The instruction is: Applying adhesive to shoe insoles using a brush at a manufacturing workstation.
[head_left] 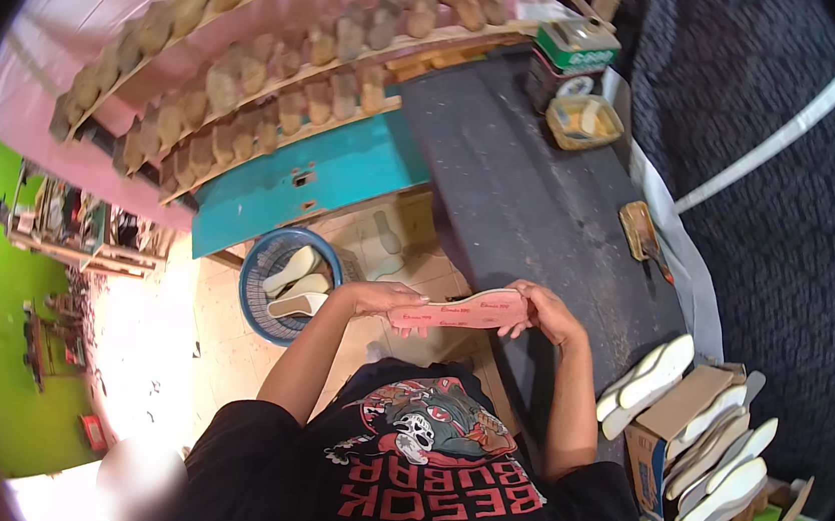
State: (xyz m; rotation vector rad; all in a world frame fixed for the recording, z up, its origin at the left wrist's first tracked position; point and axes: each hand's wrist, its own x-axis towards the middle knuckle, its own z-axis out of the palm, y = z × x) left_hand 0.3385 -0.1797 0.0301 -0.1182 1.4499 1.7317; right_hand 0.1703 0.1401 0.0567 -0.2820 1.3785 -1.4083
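Observation:
Between my two hands, in front of my chest, I hold a pink shoe insole (458,311) with red print on its face. My left hand (388,303) grips one end, thumb along the upper edge and fingers beneath. At the other end my right hand (545,315) is closed on the insole, close to the edge of the dark worktable. A blue plastic basket (246,289) on the floor to the left holds a few cream insoles (298,267).
The dark worktable (526,181) carries a green tin (576,47), a tub (585,123) and a small tray with a brush (641,232). At the right stand a cardboard box (685,402) and several insoles (655,379). Wooden shoe lasts (291,108) line shelves above a teal board (346,168).

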